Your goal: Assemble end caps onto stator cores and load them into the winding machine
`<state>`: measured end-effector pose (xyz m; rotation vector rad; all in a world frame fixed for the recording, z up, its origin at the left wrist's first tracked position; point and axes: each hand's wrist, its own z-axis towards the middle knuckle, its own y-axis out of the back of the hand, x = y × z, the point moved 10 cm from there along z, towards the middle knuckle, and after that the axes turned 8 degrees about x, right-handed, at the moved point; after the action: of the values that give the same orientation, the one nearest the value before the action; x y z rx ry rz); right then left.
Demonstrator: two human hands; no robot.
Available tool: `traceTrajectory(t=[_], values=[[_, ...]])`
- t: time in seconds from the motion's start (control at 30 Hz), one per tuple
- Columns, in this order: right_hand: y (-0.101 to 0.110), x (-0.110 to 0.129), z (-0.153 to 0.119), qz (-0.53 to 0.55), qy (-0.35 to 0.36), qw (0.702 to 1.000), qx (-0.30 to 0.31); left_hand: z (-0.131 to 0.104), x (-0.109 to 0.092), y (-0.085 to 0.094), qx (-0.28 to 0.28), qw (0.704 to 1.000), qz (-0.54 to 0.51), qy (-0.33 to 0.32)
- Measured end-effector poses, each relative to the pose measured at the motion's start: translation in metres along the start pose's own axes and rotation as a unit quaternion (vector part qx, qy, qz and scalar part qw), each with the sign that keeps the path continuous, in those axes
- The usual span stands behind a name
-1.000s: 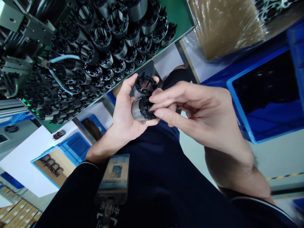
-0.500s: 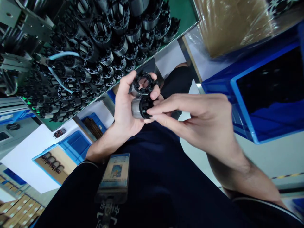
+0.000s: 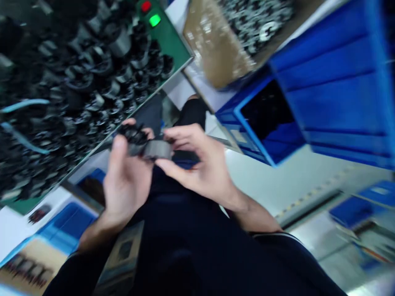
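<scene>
My left hand point(image 3: 128, 168) is curled around a metal ring part with black prongs point(image 3: 134, 137), near the front edge of the green machine table. Between the thumb and fingers of my right hand point(image 3: 197, 160) is a second metal ring part point(image 3: 158, 149), its smooth grey side showing. The two parts are side by side and seem to touch; motion blur hides the exact contact. Many similar ring parts point(image 3: 77, 78) crowd the green table point(image 3: 175, 41) at the upper left.
Blue bins point(image 3: 336, 78) stand on the right. A plastic-wrapped brown packet point(image 3: 212, 49) and a heap of small metal pieces point(image 3: 259, 24) lie at the top. At the lower left, a blue tray point(image 3: 66, 226) stands near several wound parts point(image 3: 29, 269).
The view has swung, bringing more blue bins into sight. My right fingers have moved from the pronged end of one part to its metal body, which now lies turned sideways.
</scene>
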<state>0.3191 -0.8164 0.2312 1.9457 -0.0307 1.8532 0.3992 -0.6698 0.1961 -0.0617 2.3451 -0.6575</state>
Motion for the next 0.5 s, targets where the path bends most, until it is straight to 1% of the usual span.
traceTrajectory(t=[0.07, 0.1, 0.13, 0.2, 0.23, 0.3, 0.4, 0.47, 0.5], values=[[-0.001, -0.020, -0.003, 0.090, -0.044, 0.994, 0.043, -0.007, -0.009, 0.011, 0.008, 0.997, 0.079, -0.008], [-0.002, -0.028, -0.006, 0.126, -0.063, 0.988, 0.069, -0.008, -0.009, 0.019, 0.009, 0.992, 0.125, 0.004], [-0.002, -0.035, -0.009, 0.155, -0.078, 0.981, 0.091, -0.008, -0.011, 0.026, 0.006, 0.987, 0.160, 0.003], [0.002, -0.039, -0.014, 0.186, -0.081, 0.971, 0.126, -0.003, -0.014, 0.036, 0.010, 0.981, 0.192, -0.016], [0.005, -0.036, -0.015, 0.187, -0.067, 0.970, 0.138, 0.000, -0.015, 0.038, 0.016, 0.981, 0.190, -0.031], [0.011, -0.022, -0.017, 0.157, -0.019, 0.975, 0.157, 0.007, -0.015, 0.037, 0.032, 0.984, 0.169, -0.050], [0.009, -0.001, -0.020, 0.078, 0.038, 0.977, 0.193, 0.013, -0.008, 0.029, 0.060, 0.988, 0.138, -0.044], [0.001, 0.005, -0.022, 0.028, 0.044, 0.975, 0.218, 0.013, 0.003, 0.023, 0.076, 0.990, 0.118, -0.016], [-0.004, 0.007, -0.023, 0.005, 0.042, 0.973, 0.228, 0.013, 0.014, 0.022, 0.082, 0.991, 0.100, 0.025]])
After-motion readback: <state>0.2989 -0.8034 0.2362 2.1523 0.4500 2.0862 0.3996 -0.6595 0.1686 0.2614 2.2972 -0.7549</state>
